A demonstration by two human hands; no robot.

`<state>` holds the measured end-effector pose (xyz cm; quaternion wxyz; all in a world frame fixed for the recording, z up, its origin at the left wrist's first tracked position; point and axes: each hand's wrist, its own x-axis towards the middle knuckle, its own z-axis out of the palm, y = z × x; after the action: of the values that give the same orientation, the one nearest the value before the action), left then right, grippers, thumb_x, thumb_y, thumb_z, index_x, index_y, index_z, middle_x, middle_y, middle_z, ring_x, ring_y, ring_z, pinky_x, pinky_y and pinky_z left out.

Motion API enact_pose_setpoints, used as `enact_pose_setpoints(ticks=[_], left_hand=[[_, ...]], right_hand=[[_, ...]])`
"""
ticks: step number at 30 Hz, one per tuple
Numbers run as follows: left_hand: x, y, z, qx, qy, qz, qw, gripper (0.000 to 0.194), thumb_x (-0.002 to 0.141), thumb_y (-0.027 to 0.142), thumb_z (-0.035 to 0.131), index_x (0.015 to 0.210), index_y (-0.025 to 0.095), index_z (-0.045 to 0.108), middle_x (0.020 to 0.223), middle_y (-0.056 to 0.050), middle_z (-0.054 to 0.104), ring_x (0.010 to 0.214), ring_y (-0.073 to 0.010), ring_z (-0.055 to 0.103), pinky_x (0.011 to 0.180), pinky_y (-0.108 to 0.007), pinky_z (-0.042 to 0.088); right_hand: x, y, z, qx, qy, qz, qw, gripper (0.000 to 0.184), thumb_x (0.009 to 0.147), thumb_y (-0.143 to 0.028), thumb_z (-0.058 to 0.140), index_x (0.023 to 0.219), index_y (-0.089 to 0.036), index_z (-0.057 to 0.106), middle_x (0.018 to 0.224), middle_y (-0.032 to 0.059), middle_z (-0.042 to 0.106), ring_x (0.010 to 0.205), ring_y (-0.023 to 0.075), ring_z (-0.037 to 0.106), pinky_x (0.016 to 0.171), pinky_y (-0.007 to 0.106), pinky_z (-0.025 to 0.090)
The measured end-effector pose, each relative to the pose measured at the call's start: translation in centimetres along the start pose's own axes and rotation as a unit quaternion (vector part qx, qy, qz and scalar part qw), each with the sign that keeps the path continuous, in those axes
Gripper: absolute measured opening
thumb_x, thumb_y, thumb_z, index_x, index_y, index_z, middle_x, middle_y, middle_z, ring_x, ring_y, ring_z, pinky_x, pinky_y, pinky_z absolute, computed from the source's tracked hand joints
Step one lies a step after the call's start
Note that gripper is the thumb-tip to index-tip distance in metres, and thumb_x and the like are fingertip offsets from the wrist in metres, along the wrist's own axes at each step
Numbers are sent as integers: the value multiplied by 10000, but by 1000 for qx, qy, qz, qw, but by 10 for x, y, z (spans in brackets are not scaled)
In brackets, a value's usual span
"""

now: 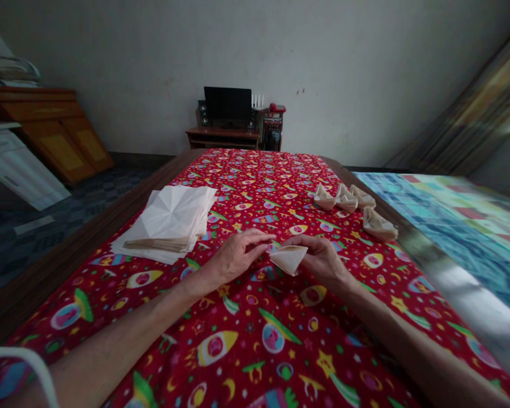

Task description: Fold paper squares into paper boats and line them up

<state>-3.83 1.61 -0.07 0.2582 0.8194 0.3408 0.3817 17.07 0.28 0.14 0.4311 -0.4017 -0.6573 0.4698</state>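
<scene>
A small folded piece of off-white paper [288, 259], with pointed corners and layered edges, is held above the red cloth. My right hand [323, 259] grips it from the right, thumb and fingers closed on that side. At its left corner is my left hand [242, 252], thumb and forefinger stretched toward the paper with a small gap between them. The thumb tip looks very close to the corner; whether it touches I cannot tell. Left of my hands lies a stack of creased paper sheets [170, 212]. Several folded paper pieces [378, 224] stand at the right.
A red patterned cloth [221, 345] covers the long table. Beyond its far end are a monitor [228, 104] and speakers on a desk. To the right is a bed with a blue patchwork cover [446, 226]. A white cable [23, 354] curves at lower left.
</scene>
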Motion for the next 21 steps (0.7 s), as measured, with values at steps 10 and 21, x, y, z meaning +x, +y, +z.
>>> enact_pose_setpoints(ticks=[10,21], left_hand=[[-5,7,4,-86,-21,-63,994,109,819,206,628,883,167,708,849,-19,702,788,-138,648,722,-218,487],[-3,15,3,56,-27,1,998,58,800,120,635,788,151,682,751,-5,653,713,-124,610,654,-206,432]], right_hand=[[-4,-2,6,10,-3,42,999,132,650,-251,697,736,-167,641,644,-4,638,536,112,550,475,201,420],[-6,7,1,-112,15,25,993,101,730,-259,601,742,-176,657,648,-2,631,597,138,575,516,216,421]])
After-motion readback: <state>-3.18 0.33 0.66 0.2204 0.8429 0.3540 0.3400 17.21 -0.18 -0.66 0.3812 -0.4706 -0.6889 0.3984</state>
